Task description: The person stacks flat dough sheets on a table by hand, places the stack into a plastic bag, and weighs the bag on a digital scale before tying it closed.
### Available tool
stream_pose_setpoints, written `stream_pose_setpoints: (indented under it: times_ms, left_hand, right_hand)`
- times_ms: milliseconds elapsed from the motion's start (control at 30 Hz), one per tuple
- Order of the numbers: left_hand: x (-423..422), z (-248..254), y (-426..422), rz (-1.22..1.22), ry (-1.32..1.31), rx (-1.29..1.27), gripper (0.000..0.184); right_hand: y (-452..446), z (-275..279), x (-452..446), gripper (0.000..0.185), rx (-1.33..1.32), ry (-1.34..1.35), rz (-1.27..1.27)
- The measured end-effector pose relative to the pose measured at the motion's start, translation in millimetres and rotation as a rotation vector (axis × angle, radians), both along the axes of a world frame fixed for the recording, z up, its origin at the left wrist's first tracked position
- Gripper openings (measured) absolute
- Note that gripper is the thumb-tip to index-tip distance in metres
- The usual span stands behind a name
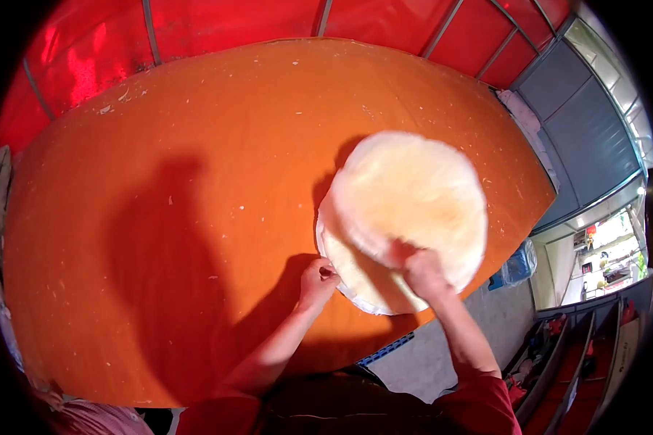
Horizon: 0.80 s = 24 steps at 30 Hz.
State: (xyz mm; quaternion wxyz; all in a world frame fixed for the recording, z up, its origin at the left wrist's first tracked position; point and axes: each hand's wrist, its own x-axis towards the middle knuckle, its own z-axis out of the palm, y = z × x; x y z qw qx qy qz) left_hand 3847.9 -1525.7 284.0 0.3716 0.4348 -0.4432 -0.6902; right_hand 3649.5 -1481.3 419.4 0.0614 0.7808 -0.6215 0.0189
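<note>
Two round, cream-coloured soft pads with fuzzy white rims overlap at the right of the orange table. The upper pad is blurred and looks raised, casting a shadow on the lower pad beneath it. My right hand is closed on the near edge of the upper pad; its fingertips are blurred. At the left edge of the lower pad, my left hand is closed in a pinch, with thumb and fingers at the rim. Most of the lower pad is covered.
The orange tabletop carries scattered white scraps. Red panels on a metal frame stand behind it. At the right are a clear plastic bag, grey floor and shelves. Pinkish cloth lies at the lower left.
</note>
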Motion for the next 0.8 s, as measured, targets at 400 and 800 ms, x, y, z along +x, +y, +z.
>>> stream_pose_setpoints:
  times_ms: [400, 800]
  left_hand:
    - [-3.5, 10.5, -1.0, -0.328, 0.492, 0.428, 0.056]
    - [-16.7, 44.2, -10.5, -0.188, 0.844, 0.743, 0.023]
  right_hand:
    - [38.5, -76.5, 53.0, 0.06, -0.06, -0.154, -0.148]
    - [26.0, -7.5, 14.5, 0.041, 0.186, -0.435, -0.255]
